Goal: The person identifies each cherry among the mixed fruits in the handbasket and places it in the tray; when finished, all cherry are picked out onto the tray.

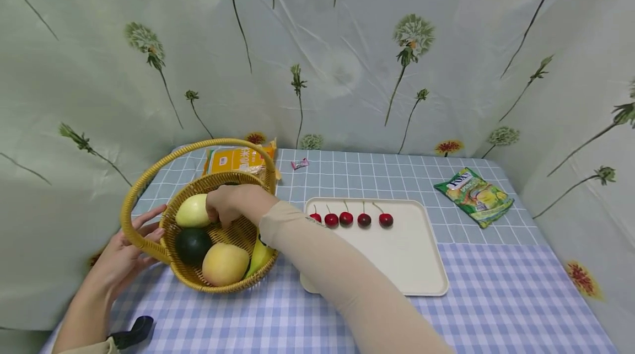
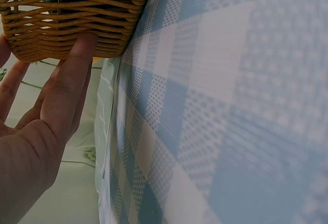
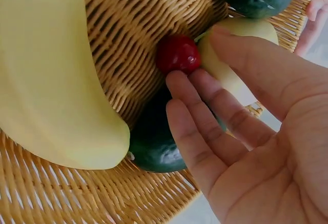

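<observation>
A yellow wicker basket point(image 1: 225, 289) with a tall handle holds a pale yellow-green fruit point(image 1: 192, 211), a dark green fruit point(image 1: 192, 246), a peach point(image 1: 225, 264) and a banana point(image 1: 260, 257). My right hand point(image 1: 233, 202) reaches down inside it. In the right wrist view, two fingertips point(image 3: 178, 80) meet a red cherry point(image 3: 177, 55), while the thumb stays apart from it, close to its stem. Another dark green fruit point(image 3: 159, 137) lies partly behind those fingers. My left hand point(image 1: 126, 249) is at the basket's left side, fingers extended against the wicker point(image 2: 77, 24).
A cream tray point(image 1: 397, 266) with a row of several cherries point(image 1: 364, 220) stands right of the basket, partly behind my right sleeve. An orange packet point(image 1: 233, 160) lies behind the basket, near a small pink wrapped candy point(image 1: 300, 164). A green FOX'S bag point(image 1: 475, 197) lies far right.
</observation>
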### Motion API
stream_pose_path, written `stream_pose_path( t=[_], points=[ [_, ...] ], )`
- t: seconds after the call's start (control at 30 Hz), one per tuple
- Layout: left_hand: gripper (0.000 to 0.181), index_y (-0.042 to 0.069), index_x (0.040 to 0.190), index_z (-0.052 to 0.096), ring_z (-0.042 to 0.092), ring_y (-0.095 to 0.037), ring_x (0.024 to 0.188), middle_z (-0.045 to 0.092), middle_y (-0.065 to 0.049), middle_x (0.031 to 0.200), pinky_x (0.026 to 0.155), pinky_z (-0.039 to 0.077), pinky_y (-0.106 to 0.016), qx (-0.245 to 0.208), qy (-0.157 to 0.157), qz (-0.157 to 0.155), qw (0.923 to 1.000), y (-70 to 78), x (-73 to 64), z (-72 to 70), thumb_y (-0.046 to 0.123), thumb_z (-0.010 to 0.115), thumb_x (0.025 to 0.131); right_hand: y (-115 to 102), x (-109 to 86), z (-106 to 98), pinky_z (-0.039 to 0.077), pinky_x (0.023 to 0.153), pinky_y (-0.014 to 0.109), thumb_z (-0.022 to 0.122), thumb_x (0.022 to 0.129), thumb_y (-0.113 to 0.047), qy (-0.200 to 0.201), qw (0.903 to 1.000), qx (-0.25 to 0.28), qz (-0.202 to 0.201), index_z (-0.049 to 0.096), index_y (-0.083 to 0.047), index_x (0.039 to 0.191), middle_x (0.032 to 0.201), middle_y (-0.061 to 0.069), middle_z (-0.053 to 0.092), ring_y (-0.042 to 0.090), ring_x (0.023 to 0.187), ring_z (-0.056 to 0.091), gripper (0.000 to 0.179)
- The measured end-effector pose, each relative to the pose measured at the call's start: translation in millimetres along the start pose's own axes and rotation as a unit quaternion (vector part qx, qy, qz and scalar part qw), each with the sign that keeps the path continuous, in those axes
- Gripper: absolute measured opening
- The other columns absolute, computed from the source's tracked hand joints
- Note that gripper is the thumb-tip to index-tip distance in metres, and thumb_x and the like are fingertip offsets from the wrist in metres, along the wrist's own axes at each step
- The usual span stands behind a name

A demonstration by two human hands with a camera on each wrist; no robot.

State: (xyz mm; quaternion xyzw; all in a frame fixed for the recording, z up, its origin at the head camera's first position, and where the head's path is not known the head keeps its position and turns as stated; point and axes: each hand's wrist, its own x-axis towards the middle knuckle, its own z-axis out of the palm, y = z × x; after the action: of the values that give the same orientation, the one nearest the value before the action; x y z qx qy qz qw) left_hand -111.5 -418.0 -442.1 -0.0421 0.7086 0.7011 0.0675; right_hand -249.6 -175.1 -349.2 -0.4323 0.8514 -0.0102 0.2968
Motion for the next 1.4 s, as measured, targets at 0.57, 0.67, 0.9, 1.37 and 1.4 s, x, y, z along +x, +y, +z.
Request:
stream_pose_path(
  t=[0.57, 0.67, 0.9, 1.37, 1.4],
  points=[
    [0.059, 0.029, 0.167, 0.039, 0.07, -0.001, 0.108, 0.068, 0.021, 0.125, 0.08, 0.062, -0.028, 0.0, -0.009, 0.009, 0.9999, 0.9, 1.8, 4.2, 0.011, 0.053, 0.113, 2, -11.0, 10, 0.049, 0.076, 0.022, 0.081, 0.096, -0.01, -0.02, 0.9992, -0.025, 0.024, 0.076, -0.027, 0.099, 0.106, -0.013, 0.068, 0.007, 0.095, 0.056, 0.017],
    [0.059, 0.028, 0.167, 0.039, 0.07, -0.001, 0.108, 0.068, 0.02, 0.125, 0.08, 0.062, -0.029, -0.001, -0.009, 0.01, 0.9999, 1.4, 1.8, 4.5, 0.011, 0.053, 0.113, 3, -9.8, 12, 0.049, 0.078, 0.022, 0.085, 0.094, -0.015, -0.013, 0.9995, -0.025, 0.013, 0.074, -0.026, 0.096, 0.104, -0.013, 0.069, 0.006, 0.093, 0.055, 0.015],
    [0.058, 0.028, 0.166, 0.041, 0.071, -0.003, 0.107, 0.069, 0.018, 0.124, 0.081, 0.063, -0.03, -0.009, -0.015, 0.017, 0.9997, 1.9, 1.5, 5.4, 0.009, 0.052, 0.113, 3, -6.2, 15, 0.049, 0.078, 0.02, 0.087, 0.092, -0.024, -0.009, 0.9989, -0.046, 0.003, 0.072, -0.027, 0.096, 0.104, -0.015, 0.069, 0.004, 0.091, 0.055, 0.015],
    [0.056, 0.03, 0.165, 0.043, 0.071, -0.003, 0.106, 0.07, 0.017, 0.124, 0.081, 0.063, -0.03, -0.019, -0.01, 0.013, 0.9997, 1.0, -1.0, 2.2, 0.01, 0.052, 0.113, 15, -24.5, 8, 0.047, 0.074, 0.018, 0.086, 0.093, -0.03, 0.017, 0.9985, -0.022, -0.047, 0.07, -0.024, 0.095, 0.1, -0.013, 0.067, 0.003, 0.089, 0.056, 0.017],
    [0.056, 0.031, 0.165, 0.043, 0.071, -0.003, 0.106, 0.07, 0.017, 0.124, 0.081, 0.063, -0.03, -0.021, -0.009, 0.013, 0.9996, 1.2, -1.3, 2.0, 0.01, 0.052, 0.113, 18, -27.9, 7, 0.046, 0.073, 0.019, 0.085, 0.094, -0.03, 0.022, 0.9981, -0.017, -0.055, 0.07, -0.024, 0.095, 0.1, -0.011, 0.067, 0.004, 0.088, 0.056, 0.017]
  ],
)
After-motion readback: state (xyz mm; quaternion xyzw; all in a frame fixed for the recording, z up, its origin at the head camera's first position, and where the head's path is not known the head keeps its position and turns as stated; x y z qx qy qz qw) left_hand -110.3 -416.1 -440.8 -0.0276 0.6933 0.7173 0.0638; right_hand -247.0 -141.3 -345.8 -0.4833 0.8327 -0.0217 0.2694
